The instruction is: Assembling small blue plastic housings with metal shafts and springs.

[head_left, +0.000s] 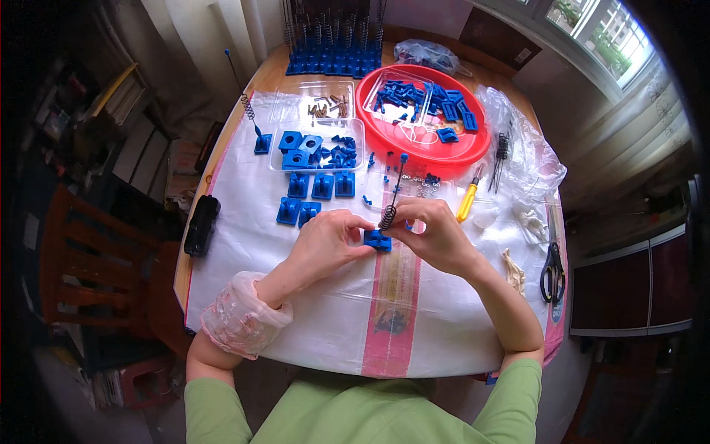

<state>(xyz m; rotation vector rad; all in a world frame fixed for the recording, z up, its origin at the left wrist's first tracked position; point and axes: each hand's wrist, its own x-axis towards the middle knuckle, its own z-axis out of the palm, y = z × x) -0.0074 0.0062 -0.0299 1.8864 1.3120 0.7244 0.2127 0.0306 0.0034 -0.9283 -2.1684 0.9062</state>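
Observation:
My left hand (325,240) and my right hand (436,235) meet over the middle of the table and together hold a small blue plastic base (378,240). A dark coil spring with a thin rod and a blue tip (393,198) stands up from that base, tilted away from me. My right fingers pinch the spring's lower end. Just beyond my left hand lie several loose blue bases (310,196) on the white table cover (244,222).
A clear tray (318,148) with blue parts, a red round bowl (421,118) of blue pieces, a yellow-handled screwdriver (466,203), black scissors (552,270), a black box (201,224) at the left edge, finished spring units (333,44) at the far edge.

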